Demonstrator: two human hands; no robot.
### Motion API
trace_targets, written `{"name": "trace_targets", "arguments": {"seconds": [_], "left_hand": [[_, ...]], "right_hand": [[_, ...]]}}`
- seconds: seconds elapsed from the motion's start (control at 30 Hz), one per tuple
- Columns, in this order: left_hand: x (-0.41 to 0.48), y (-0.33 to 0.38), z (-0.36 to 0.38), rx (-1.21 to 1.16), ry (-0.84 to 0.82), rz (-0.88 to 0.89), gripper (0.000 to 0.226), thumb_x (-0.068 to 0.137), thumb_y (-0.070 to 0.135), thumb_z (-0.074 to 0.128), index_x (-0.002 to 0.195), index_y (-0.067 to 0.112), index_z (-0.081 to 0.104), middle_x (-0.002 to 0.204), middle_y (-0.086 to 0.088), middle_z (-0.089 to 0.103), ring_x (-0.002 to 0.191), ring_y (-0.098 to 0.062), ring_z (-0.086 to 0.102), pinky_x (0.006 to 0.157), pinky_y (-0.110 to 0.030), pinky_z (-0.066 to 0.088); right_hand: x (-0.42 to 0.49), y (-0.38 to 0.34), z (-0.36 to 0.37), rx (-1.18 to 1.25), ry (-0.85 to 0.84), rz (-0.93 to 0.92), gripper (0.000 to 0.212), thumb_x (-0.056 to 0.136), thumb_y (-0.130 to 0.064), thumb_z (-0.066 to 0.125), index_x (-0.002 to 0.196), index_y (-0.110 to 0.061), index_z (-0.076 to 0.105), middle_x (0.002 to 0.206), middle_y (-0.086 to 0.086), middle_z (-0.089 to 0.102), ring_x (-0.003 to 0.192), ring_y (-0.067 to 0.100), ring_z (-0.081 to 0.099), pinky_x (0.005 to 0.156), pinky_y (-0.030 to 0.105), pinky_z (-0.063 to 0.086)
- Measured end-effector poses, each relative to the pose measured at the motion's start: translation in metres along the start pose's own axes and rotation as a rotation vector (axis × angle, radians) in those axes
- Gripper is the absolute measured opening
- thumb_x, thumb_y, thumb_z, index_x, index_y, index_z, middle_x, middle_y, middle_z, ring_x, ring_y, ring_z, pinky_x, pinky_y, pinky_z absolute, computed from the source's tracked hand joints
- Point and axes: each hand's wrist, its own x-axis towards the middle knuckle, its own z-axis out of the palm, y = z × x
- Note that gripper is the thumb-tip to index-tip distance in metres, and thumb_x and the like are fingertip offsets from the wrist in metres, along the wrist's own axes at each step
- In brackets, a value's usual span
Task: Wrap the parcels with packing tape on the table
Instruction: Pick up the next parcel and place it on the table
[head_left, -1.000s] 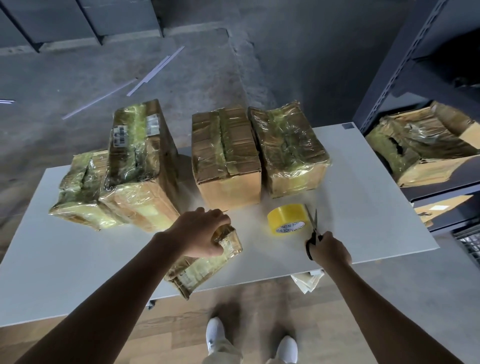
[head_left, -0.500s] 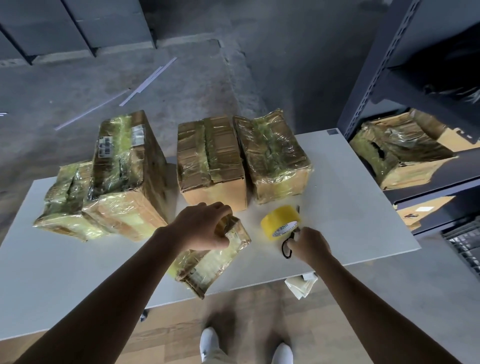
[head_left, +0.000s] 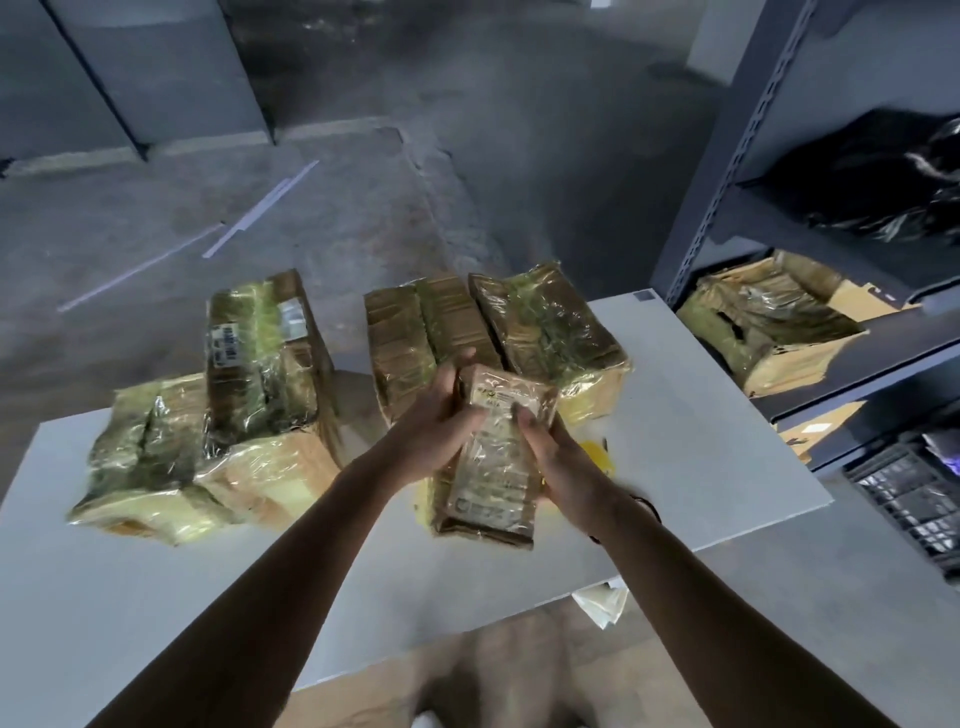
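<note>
Clock positions taken from the small parcel at centre.

At 9 o'clock, on the white bench (head_left: 104, 597): low parcel (head_left: 140, 467) in yellowish film, lying flat, touching a taller parcel (head_left: 265, 374) just to its right. Barcode label noted on the taller one's top face.

At 11 o'clock, on the concrete floor beyond the bench: pale strips (head_left: 260, 208), lying slantwise.

At 12 o'clock: middle parcel (head_left: 400, 338), brown-taped, set side by side against a film-wrapped parcel (head_left: 545, 322) at 1 o'clock.

Centre: small parcel (head_left: 493, 467), flat, film-covered, printed label facing up, held over the near half of the bench with its long axis running 12 to 6. Cannot tell whether its near end rests on the bench.

Left hand (head_left: 436, 421): grasping the small parcel's left edge, fingers curled over the far left corner.

Right hand (head_left: 561, 457): grasping the right edge, thumb laid across the top face, fingers hidden beneath.

At 3 o'clock, just beyond the right hand: yellow tape roll (head_left: 597, 452), largely hidden, on the bench.

At 5 o'clock, below the bench edge: pale paper scrap (head_left: 602, 605).

At 2 o'clock, off the bench: grey metal shelf (head_left: 727, 156) carrying a torn wrapped carton (head_left: 769, 332), with a black bag (head_left: 883, 192) one level above.

At 3 o'clock, low on the shelf side: black crate (head_left: 914, 499).
</note>
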Motion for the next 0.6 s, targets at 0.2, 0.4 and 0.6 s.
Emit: {"name": "trace_targets", "arguments": {"seconds": [0.2, 0.4, 0.6], "left_hand": [[0.001, -0.008, 0.006, 0.06, 0.343, 0.056, 0.076, 0.082, 0.064, 0.047, 0.143, 0.03, 0.019, 0.147, -0.007, 0.035, 0.137, -0.02, 0.033, 0.107, -0.045, 0.034], [-0.002, -0.011, -0.005, -0.117, 0.302, 0.103, 0.062, 0.088, 0.049, 0.052, 0.14, 0.019, 0.033, 0.132, -0.008, 0.049, 0.12, -0.025, 0.052, 0.098, -0.051, 0.046], [-0.009, -0.019, -0.008, -0.147, 0.267, 0.114, 0.068, 0.074, 0.05, 0.068, 0.134, 0.025, 0.045, 0.124, 0.006, 0.058, 0.116, -0.012, 0.056, 0.089, -0.027, 0.052]], "right_hand": [[0.021, -0.022, 0.031, 0.044, 0.256, -0.124, 0.046, 0.094, -0.052, 0.044, 0.133, -0.028, 0.045, 0.11, -0.01, 0.066, 0.096, 0.002, 0.066, 0.08, 0.025, 0.057], [0.031, -0.033, 0.046, 0.092, 0.281, -0.125, 0.048, 0.094, -0.054, 0.044, 0.134, -0.028, 0.041, 0.117, 0.007, 0.065, 0.098, 0.023, 0.068, 0.082, 0.046, 0.057], [0.046, -0.047, 0.038, 0.334, 0.491, -0.122, 0.048, 0.095, -0.053, 0.044, 0.133, -0.025, 0.041, 0.125, 0.006, 0.059, 0.11, 0.025, 0.062, 0.089, 0.049, 0.054]]}}
